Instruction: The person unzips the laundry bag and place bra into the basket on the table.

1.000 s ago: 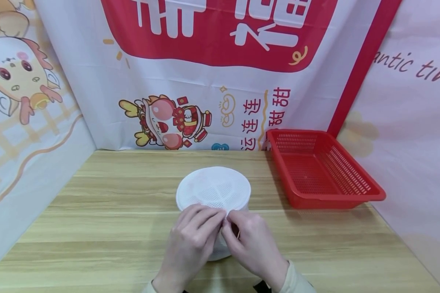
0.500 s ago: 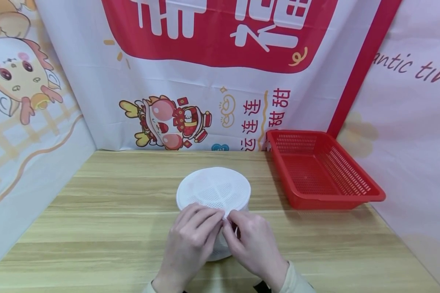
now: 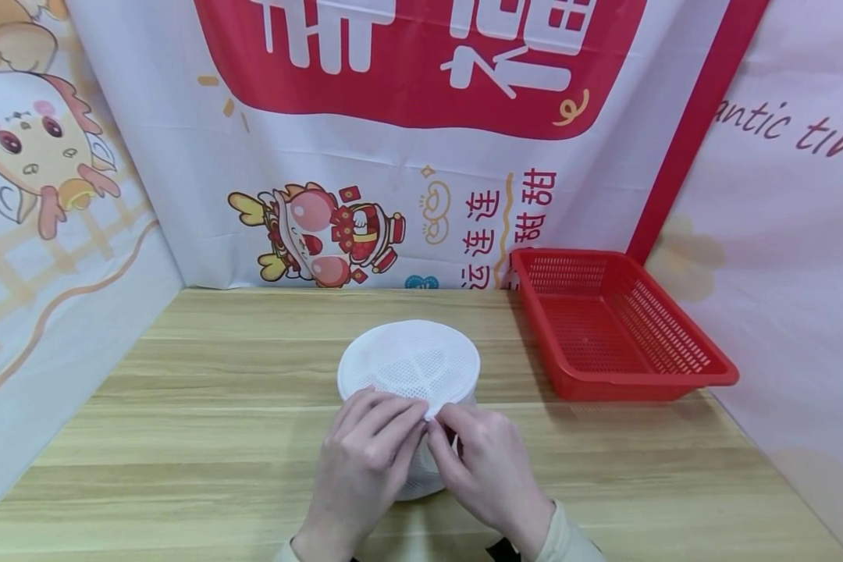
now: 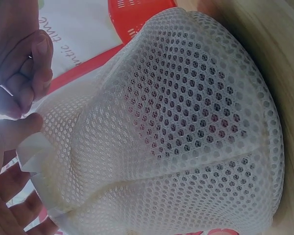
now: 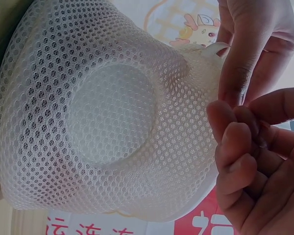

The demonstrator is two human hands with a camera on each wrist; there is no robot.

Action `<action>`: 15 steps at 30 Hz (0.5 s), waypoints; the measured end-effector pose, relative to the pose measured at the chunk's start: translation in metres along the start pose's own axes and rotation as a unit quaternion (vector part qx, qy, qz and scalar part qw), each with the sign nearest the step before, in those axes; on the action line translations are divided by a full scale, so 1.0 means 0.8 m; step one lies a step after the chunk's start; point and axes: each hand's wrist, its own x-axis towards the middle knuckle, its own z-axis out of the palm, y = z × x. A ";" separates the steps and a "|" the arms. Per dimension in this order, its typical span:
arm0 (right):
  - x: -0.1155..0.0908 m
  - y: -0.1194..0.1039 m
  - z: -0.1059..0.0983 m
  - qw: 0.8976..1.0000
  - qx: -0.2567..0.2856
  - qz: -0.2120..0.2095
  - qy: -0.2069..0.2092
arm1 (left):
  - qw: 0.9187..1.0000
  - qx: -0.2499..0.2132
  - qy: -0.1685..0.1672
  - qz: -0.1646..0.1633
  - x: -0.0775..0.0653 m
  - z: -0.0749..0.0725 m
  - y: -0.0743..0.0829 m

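A white mesh laundry bag point(image 3: 421, 363), round and drum-shaped, stands upright on the table in the head view. At the near side of its top rim, my left hand point(image 3: 365, 453) pinches the edge, its thumb on the white band in the left wrist view. My right hand point(image 3: 488, 460) meets it there, thumb and index finger pinching the rim, fingertips of both hands close together. The right wrist view shows a pale round shape point(image 5: 112, 112) at the bag's mesh side. Whatever small part lies between the right fingertips is hidden.
A red plastic basket point(image 3: 590, 336) with slotted walls stands at the back right of the wood-grain table point(image 3: 183, 437). Printed cloth point(image 3: 365, 148) hangs along the back and both sides.
Both hands stay at the near rim; the pinching fingertips have shifted very slightly left and toward the person. The bag and the basket stand as before.
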 end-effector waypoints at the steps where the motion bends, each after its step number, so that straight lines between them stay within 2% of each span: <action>1: 0.000 0.000 0.000 1.000 0.000 0.001 0.000 | 1.000 -0.001 0.001 0.000 0.000 0.000 0.000; 8: 0.001 -0.001 -0.002 1.000 -0.010 0.003 0.011 | 1.000 -0.003 0.012 0.010 0.002 -0.002 0.000; 15: 0.000 -0.001 -0.001 1.000 -0.016 0.004 0.025 | 1.000 -0.004 0.009 0.010 0.003 -0.002 0.000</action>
